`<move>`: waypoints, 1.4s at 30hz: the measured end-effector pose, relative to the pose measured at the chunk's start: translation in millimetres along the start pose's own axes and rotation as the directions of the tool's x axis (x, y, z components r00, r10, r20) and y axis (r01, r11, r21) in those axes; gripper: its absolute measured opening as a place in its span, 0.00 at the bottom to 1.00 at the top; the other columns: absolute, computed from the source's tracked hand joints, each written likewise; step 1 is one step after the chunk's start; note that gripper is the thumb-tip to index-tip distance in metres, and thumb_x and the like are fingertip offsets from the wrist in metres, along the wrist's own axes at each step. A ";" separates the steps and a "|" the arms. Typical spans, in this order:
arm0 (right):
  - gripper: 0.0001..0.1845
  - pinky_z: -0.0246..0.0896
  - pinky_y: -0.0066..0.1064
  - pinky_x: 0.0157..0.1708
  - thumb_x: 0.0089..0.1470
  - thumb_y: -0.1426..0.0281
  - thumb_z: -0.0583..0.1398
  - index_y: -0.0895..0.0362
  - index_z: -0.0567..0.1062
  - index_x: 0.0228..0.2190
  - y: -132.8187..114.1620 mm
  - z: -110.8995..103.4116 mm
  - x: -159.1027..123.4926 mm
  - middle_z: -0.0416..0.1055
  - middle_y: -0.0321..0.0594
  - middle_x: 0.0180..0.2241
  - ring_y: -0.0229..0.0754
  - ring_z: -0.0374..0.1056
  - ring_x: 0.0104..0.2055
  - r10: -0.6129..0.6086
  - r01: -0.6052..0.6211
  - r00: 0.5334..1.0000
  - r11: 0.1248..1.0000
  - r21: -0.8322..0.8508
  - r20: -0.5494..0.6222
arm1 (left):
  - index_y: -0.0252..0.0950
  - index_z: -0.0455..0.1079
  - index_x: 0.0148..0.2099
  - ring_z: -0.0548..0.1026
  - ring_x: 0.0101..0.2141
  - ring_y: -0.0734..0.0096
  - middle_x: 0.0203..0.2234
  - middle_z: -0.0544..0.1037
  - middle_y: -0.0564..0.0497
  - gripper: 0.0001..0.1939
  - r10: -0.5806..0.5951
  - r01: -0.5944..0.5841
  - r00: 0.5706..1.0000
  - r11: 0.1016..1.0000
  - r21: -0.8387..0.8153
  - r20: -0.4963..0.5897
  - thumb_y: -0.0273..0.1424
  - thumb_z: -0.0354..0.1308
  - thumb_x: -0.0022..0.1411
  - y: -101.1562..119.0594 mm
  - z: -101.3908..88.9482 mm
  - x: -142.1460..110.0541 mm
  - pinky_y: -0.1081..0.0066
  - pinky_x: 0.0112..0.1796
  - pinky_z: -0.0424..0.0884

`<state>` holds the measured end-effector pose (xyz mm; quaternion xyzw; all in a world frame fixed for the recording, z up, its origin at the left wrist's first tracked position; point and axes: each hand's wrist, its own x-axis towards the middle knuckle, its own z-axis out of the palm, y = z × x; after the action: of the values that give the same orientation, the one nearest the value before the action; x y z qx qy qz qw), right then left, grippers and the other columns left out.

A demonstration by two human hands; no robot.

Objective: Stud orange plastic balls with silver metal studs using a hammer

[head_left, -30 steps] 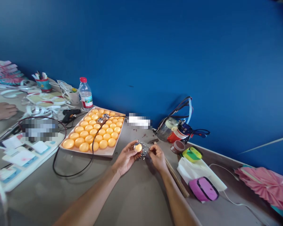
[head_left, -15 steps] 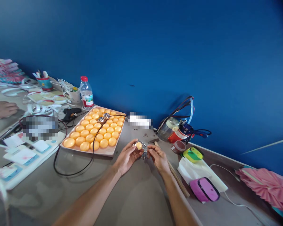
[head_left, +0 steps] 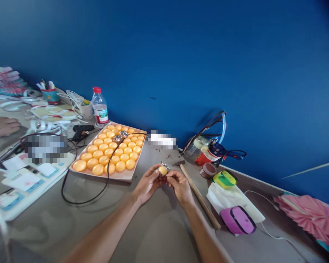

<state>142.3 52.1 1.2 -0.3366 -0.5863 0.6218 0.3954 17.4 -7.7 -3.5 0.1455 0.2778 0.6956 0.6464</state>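
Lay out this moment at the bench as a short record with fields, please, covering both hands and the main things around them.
Left hand: holds an orange ball, with silver beads beside it
Right hand: fingertips at the beads; grip unclear
Tray: rows of orange balls, two silver balls among them
Hammer: lying, handle right of the right forearm
Bottle: upright, red cap, behind the tray
Another person's hand: at the left edge

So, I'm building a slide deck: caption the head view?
Between ball tray and hammer, left grip holds an orange ball, right grip at the silver beads.
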 end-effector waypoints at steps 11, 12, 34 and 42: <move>0.06 0.54 0.26 0.22 0.44 0.67 0.60 0.56 0.70 0.26 6.1 -1.9 0.1 0.63 0.29 0.17 0.32 0.57 0.19 0.029 -0.032 0.998 0.998 -0.060 -0.050 | 0.35 0.68 0.45 0.73 0.30 0.68 0.31 0.75 0.47 0.17 0.030 -0.030 1.000 0.998 0.052 0.006 0.32 0.62 0.51 -0.7 1.6 0.2 0.65 0.36 0.67; 0.06 0.53 0.25 0.22 0.43 0.67 0.60 0.56 0.71 0.25 6.0 -1.8 -0.1 0.64 0.30 0.19 0.32 0.56 0.20 0.019 -0.023 0.999 0.996 -0.083 -0.050 | 0.35 0.68 0.45 0.73 0.31 0.68 0.31 0.75 0.47 0.17 0.028 -0.028 1.000 0.998 0.056 0.006 0.32 0.62 0.51 -0.9 1.6 0.0 0.65 0.37 0.67; 0.08 0.53 0.26 0.25 0.44 0.65 0.60 0.57 0.69 0.25 -2.3 0.1 -4.7 0.63 0.30 0.19 0.33 0.57 0.22 0.101 -0.100 0.995 0.989 -0.113 0.006 | 0.35 0.66 0.46 0.72 0.30 0.68 0.31 0.73 0.48 0.16 0.083 -0.090 0.994 0.990 0.113 0.067 0.33 0.58 0.55 -7.6 -0.4 1.9 0.65 0.33 0.68; 0.06 0.54 0.26 0.24 0.46 0.66 0.58 0.57 0.67 0.27 3.1 4.0 -6.7 0.62 0.29 0.17 0.34 0.58 0.21 0.059 -0.068 0.997 0.982 -0.174 -0.053 | 0.35 0.65 0.46 0.71 0.28 0.70 0.31 0.71 0.49 0.16 0.174 -0.191 0.979 0.966 0.174 0.107 0.34 0.56 0.56 -15.4 -4.3 3.1 0.66 0.32 0.69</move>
<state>141.6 44.3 -1.9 -0.4032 -0.6183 0.5718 0.3579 27.2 -5.3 -16.3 0.2608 0.2966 0.7163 0.5752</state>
